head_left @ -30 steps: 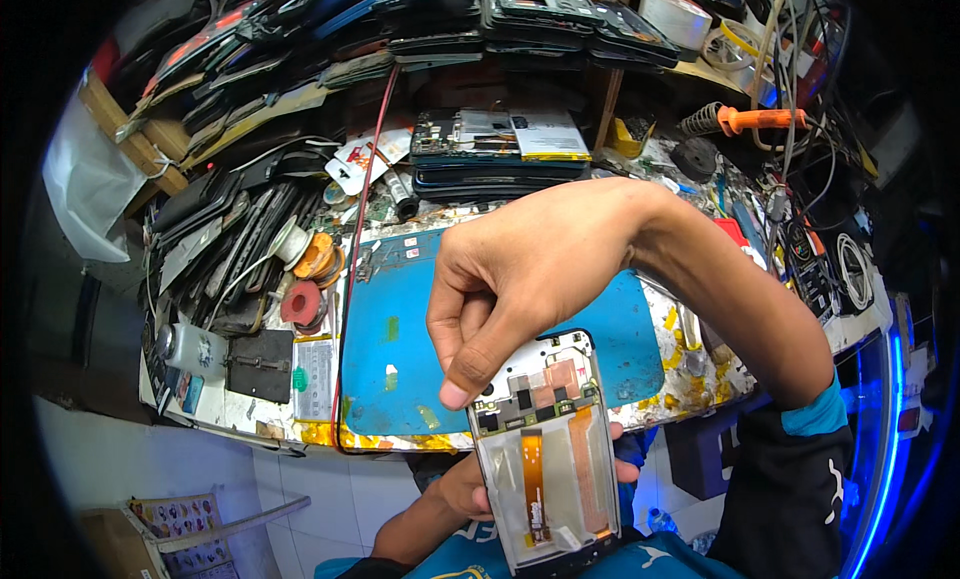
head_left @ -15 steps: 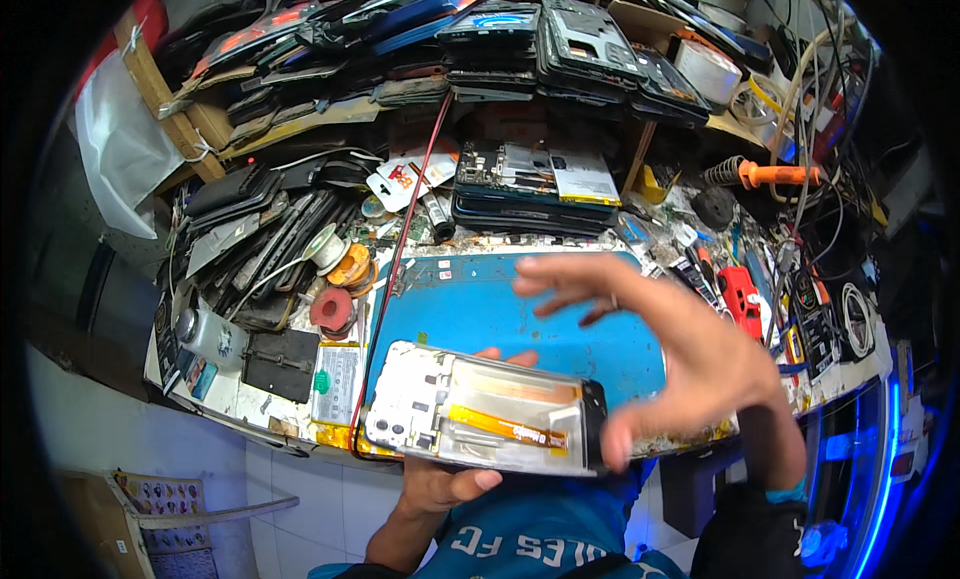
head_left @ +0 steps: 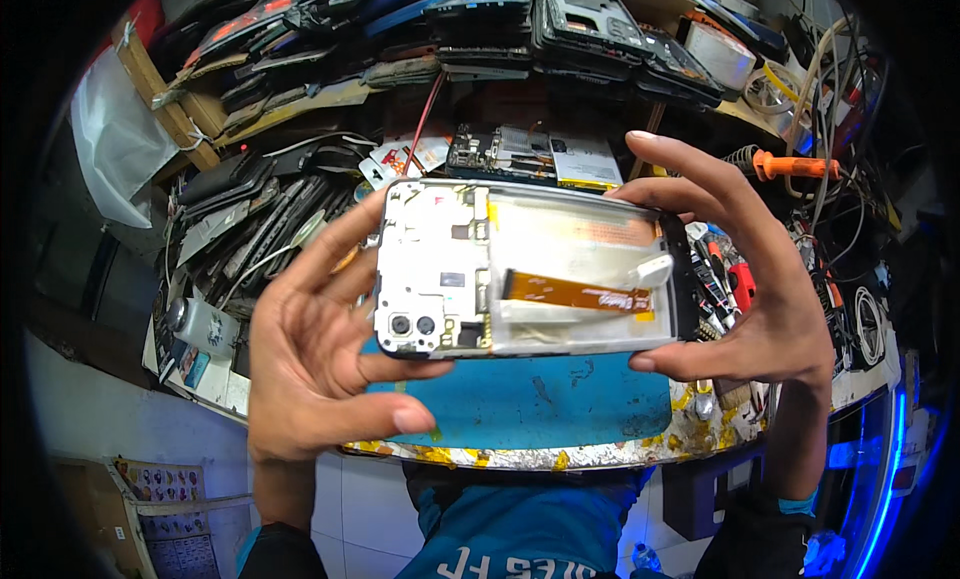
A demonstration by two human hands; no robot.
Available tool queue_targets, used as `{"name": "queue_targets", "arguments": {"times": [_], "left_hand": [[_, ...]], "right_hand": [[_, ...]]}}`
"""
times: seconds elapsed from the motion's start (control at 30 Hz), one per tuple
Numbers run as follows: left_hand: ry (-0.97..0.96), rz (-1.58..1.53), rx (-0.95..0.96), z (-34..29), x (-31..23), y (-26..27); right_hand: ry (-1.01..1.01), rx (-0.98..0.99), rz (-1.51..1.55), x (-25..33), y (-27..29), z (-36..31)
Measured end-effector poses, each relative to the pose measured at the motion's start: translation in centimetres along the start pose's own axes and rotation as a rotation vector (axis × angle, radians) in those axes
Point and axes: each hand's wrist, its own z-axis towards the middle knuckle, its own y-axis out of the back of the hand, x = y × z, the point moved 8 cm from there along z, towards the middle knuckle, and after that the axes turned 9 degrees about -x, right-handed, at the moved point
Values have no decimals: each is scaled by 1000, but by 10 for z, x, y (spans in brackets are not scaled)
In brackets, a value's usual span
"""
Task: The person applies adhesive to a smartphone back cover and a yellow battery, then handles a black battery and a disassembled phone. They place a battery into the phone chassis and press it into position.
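An opened phone (head_left: 570, 249) with its back cover off is held up level above the blue mat (head_left: 540, 404). Its white upper board and two camera lenses are on the left, and a bare battery bay with a loose orange flex cable (head_left: 575, 291) is on the right. My right hand (head_left: 770, 279) grips the right end, thumb at the lower edge and fingers at the upper edge. My left hand (head_left: 310, 349) holds the left end with fingers around its edges, some partly hidden behind it. The left thumb stands apart below the phone.
Stacked phone parts (head_left: 590, 39) fill the shelf above. Another opened phone (head_left: 520, 154) lies behind the held one. A heap of dark phone frames (head_left: 270, 224) is at left, beside a bottle (head_left: 200, 324). An orange-handled soldering iron (head_left: 795, 167) and tools are at right.
The phone has risen from near the bench's front edge and come closer to the camera. My right hand, empty before, has closed on its right end. My left hand has shifted to its left end.
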Motion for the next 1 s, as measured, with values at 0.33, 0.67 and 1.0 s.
{"name": "queue_targets", "arguments": {"times": [0.33, 0.67, 1.0], "left_hand": [[319, 657, 193, -6, 68, 30], [-120, 1099, 462, -19, 74, 25], [-331, 1194, 496, -13, 59, 13]], "right_hand": [[-256, 284, -94, -23, -56, -50], [-368, 395, -121, -35, -82, -80], [-203, 396, -125, -31, -85, -57]]}}
